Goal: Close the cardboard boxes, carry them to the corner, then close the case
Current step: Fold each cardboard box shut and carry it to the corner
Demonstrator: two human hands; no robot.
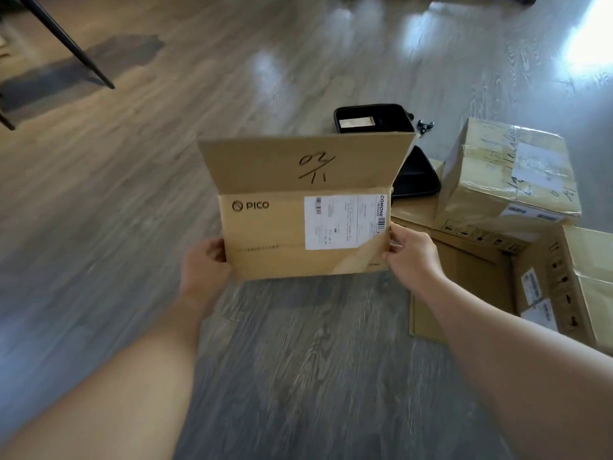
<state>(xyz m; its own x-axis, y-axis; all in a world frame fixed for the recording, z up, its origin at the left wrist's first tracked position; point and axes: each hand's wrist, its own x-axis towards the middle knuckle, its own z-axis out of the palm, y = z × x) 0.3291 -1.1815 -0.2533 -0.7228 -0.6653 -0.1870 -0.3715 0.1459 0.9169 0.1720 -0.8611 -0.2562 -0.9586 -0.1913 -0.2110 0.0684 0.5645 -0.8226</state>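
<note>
The person holds 1 cardboard box (265,237) in the air above the wooden floor (139,180), with both arms stretched forward. The left hand (202,267) grips the left edge of the box, its fingers curled behind the cardboard and the thumb on the near side. The right hand (409,254) pinches the right edge, with the fingertips bent on the front face near the white label (345,222). The top flap (305,164) of this box stands up and open, with a handwritten mark on it; the front shows the word PICO. Behind the flap, the black case (371,119) lies open on the floor. At the right, a taped box (507,174) rests on a larger open box (464,270), well apart from the held one.
</note>
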